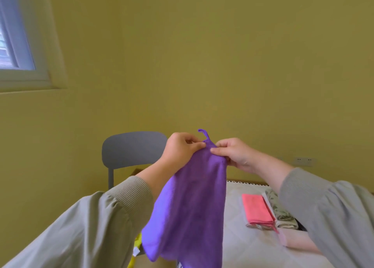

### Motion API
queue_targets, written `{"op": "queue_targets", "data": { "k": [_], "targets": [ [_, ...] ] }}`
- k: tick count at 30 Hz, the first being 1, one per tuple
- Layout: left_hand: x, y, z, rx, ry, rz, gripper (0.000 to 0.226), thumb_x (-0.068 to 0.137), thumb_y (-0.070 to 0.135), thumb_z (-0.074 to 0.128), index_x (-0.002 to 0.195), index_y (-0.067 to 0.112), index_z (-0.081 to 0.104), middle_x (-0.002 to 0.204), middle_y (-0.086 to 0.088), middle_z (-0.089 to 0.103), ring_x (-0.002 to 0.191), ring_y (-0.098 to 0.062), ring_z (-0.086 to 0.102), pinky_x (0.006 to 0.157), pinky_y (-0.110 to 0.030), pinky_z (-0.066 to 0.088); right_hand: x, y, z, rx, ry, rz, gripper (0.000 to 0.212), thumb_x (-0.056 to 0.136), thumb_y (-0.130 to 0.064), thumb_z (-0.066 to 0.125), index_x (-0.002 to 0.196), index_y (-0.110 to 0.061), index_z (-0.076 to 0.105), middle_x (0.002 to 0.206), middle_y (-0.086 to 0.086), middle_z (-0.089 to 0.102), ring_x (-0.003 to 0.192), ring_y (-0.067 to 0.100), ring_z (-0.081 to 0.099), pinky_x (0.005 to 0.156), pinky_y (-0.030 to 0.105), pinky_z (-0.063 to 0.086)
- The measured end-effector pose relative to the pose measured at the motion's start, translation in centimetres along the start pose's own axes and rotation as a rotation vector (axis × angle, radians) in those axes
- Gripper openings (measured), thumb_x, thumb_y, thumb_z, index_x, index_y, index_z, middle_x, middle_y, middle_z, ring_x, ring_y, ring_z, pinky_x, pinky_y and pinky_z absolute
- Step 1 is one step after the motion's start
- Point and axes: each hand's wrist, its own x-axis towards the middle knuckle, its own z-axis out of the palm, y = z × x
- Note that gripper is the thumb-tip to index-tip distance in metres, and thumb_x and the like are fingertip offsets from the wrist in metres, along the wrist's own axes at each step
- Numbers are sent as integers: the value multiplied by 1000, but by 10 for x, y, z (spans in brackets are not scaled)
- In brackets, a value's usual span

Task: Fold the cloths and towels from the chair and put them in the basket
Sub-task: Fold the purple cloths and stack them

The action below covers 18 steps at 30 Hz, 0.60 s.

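Two folded cloths (257,209) lie right of the purple towel (194,207), which left hand (180,149) and right hand (232,154) pinch, not yet folded.

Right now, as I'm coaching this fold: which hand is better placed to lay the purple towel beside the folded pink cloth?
Probably the right hand: it pinches the purple towel on the side toward the pink cloth on the table; the left hand pinches nearer the chair.

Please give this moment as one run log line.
left hand: pinches purple towel top | right hand: pinches same top | towel: hangs down | pink cloth: folded, lying flat
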Motion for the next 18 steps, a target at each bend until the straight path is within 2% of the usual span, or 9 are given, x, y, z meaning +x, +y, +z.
{"op": "queue_targets", "data": {
  "k": [2, 6, 8, 13, 16, 18],
  "targets": [
    [-2, -4, -3, -28, -100, -34, 16, 79, 31, 76, 91, 23, 69, 67, 4, 62, 60, -9, 56, 56, -18, 44, 3, -3, 1, 54, 79, -17, 27, 92, -8, 55, 66, -14, 53, 51, -5, 55, 45, 5, 51, 48, 16, 45],
    [-6, -18, -6, 201, -320, -108, 20, 82, 30, 73, 81, 11, 66, 71, 1, 57, 65, -13, 49, 60, -23, 40, 7, -10, 1, 171, 142, -27, 29, 94, -6, 50, 66, -12, 51, 59, 2, 53, 54, 13, 52, 54, 23, 46],
    [-6, -23, -5, 258, -300, -104, 24, 85, 29, 68, 81, 5, 66, 70, -1, 55, 65, -14, 46, 59, -24, 38, 7, -9, 3, 155, 132, -5, 28, 95, -5, 50, 68, -11, 50, 56, 1, 55, 48, 11, 53, 50, 20, 44],
    [-1, -18, 0, 254, -220, -21, 23, 91, 24, 60, 69, 20, 61, 59, 7, 52, 55, -9, 45, 45, -10, 33, 6, -8, 2, 185, 103, -7, 25, 89, -16, 63, 66, -13, 55, 53, -3, 59, 44, 8, 52, 45, 17, 44],
    [3, -16, 2, 311, -212, 4, 20, 89, 27, 63, 73, 15, 63, 58, 4, 50, 54, -11, 42, 45, -15, 32, 6, -9, -3, 79, 136, -5, 18, 85, -8, 66, 69, -14, 60, 60, -1, 61, 53, 11, 54, 54, 22, 44],
    [5, -19, 0, 383, -244, 5, 25, 85, 28, 67, 66, 14, 58, 56, 4, 46, 55, -13, 40, 49, -23, 31, 7, -10, -8, -5, 220, -34, 19, 85, -3, 64, 71, -15, 63, 62, 0, 60, 55, 12, 52, 54, 21, 42]
  ]
}}
